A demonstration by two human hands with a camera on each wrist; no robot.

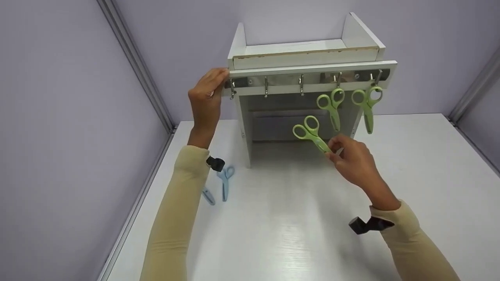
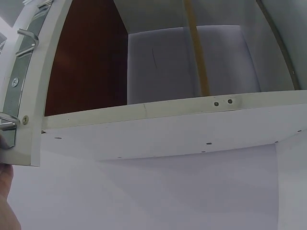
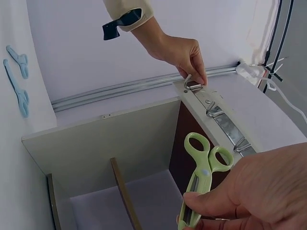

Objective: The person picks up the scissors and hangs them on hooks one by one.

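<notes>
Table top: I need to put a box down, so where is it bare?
The table is bare right of the right hand and in front of the white rack. Blue scissors crowd the left edge by the left forearm.

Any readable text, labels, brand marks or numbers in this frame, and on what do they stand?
None can be read. The held green scissors, the two hanging green scissors, the blue scissors, the white shelf and its metal hook rail show no print in any view. Both wrist straps look plain black.
</notes>
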